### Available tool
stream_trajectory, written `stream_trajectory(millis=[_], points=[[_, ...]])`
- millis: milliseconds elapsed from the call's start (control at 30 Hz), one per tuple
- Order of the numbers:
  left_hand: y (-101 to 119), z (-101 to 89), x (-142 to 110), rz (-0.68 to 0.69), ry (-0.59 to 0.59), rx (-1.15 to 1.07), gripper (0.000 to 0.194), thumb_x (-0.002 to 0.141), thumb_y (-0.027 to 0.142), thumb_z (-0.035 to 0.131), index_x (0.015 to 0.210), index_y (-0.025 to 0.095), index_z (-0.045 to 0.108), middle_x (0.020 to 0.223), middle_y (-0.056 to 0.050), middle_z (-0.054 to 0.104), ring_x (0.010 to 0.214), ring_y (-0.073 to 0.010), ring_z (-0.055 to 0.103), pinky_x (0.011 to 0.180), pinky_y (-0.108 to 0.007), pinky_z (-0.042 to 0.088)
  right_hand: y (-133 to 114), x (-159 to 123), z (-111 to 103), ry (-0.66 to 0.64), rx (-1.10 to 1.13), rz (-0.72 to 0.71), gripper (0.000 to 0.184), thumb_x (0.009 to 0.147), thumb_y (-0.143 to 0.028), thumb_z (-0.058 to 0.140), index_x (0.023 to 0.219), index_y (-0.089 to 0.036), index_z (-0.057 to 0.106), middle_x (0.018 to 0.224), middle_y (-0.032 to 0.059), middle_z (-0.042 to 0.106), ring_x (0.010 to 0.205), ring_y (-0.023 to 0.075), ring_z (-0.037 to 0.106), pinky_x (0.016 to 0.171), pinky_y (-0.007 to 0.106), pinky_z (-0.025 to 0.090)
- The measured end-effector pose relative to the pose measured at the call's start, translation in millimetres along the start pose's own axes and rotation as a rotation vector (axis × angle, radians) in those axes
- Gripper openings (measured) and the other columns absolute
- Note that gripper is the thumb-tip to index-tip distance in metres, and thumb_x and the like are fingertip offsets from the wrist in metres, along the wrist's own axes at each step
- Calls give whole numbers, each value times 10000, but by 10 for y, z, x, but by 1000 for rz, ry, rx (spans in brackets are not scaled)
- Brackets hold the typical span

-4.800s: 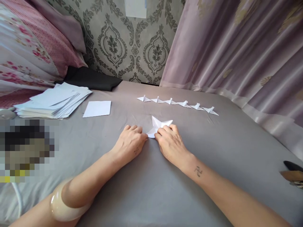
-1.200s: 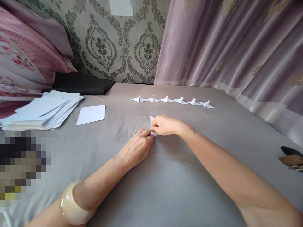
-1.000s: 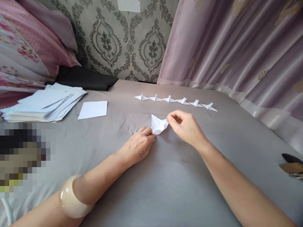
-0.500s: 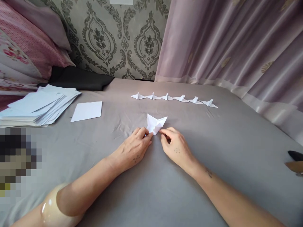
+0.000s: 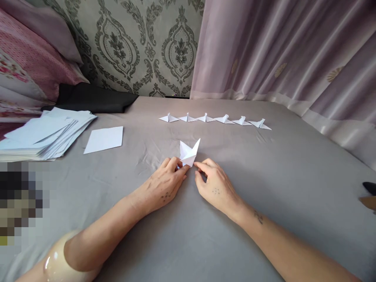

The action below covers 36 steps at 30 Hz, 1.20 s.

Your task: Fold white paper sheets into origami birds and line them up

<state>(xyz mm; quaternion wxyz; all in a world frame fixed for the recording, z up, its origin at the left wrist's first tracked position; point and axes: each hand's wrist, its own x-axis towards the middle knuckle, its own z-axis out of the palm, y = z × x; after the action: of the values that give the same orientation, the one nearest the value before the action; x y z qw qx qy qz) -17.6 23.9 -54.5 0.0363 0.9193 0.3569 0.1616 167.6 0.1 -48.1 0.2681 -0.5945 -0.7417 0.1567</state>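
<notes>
A partly folded white origami paper (image 5: 188, 156) stands on the grey cloth with two pointed flaps sticking up. My left hand (image 5: 167, 180) pinches its lower left edge between thumb and fingers. At its lower right edge, the index fingertip of my right hand (image 5: 217, 182) is touching or very close to the paper. That hand's thumb is apart from the index finger, leaving a gap with nothing in it. Behind the paper runs a row of several folded paper birds (image 5: 205, 117), their wing tips meeting or nearly so.
To the left lie a thick stack of white paper (image 5: 49, 133) and a single square sheet (image 5: 104, 139). Dark folded fabric (image 5: 94, 98) rests behind the stack. Pink curtains (image 5: 264, 51) hang along the back right. A dark and brown object (image 5: 368, 197) shows at the right edge.
The right flap of the folded paper has swung up and inward, now pointing more steeply upward. My left hand keeps its pinch. The whole view has shifted slightly.
</notes>
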Motion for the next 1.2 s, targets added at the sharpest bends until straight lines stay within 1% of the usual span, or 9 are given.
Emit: stream_trajectory(millis=[200,333,467,567,733,833,1000,1100,1200], points=[[59,-48,-36,-73,-25,-26,333,977,237,342,1245,180,530,1008,-96,481,856,-203,467,795,-372,486,14,-27,-4,-11,8,-36,307,864,-133,451,1095,-191,646,890,48,591,829,164,560,728,282,458],[121,-100,-64,-97,-59,-54,398,978,358,361,1304,172,493,1032,-104,474,898,-222,465,832,-402,477,-3,-50,-12,-26,-44,-97,314,868,-117,441,1105,-189,633,913,56,589,853,175,563,764,304,460],[165,-127,-66,-109,-77,-36,458,967,448,362,1298,164,501,1020,-99,478,891,-227,456,843,-418,470,-45,-76,-22,-30,-130,-129,326,869,-104,424,1116,-177,624,939,71,588,856,193,559,778,334,458],[169,-117,-65,-117,-75,-24,453,970,454,349,1295,178,501,1034,-98,485,904,-229,456,851,-420,464,-67,-84,-31,-29,-134,-119,343,869,-94,408,1123,-175,624,933,71,588,847,191,560,771,331,456],[141,-90,-84,-115,-55,-9,448,964,463,364,1321,218,483,1094,-100,493,948,-239,462,867,-419,457,-33,-60,-22,-40,-6,-60,364,867,-98,403,1142,-201,619,903,46,586,750,144,557,693,277,457],[155,-104,-94,-114,-60,9,452,963,459,370,1337,228,473,1095,-99,506,949,-241,470,873,-420,456,-8,-53,-12,-54,10,-67,371,853,-90,410,1135,-206,622,910,43,583,780,146,561,736,285,462],[249,-174,-119,-107,-91,0,461,975,415,355,1368,191,443,1110,-130,516,1012,-264,476,878,-429,466,-33,-82,-20,-72,-68,-97,362,845,-88,416,1132,-186,613,944,62,573,842,175,554,788,323,454],[263,-214,-134,-95,-86,-36,414,974,391,367,1277,154,520,1117,-143,532,1020,-266,484,879,-432,477,-65,-103,-33,-78,-149,-134,340,850,-106,414,1127,-166,603,939,74,557,831,189,532,765,335,444],[218,-252,-131,-92,-90,-94,338,963,358,408,1177,161,580,1148,-133,561,1040,-261,505,892,-421,482,-94,-112,-43,-77,-249,-185,306,858,-124,401,1090,-140,600,899,77,534,797,199,507,726,345,423]])
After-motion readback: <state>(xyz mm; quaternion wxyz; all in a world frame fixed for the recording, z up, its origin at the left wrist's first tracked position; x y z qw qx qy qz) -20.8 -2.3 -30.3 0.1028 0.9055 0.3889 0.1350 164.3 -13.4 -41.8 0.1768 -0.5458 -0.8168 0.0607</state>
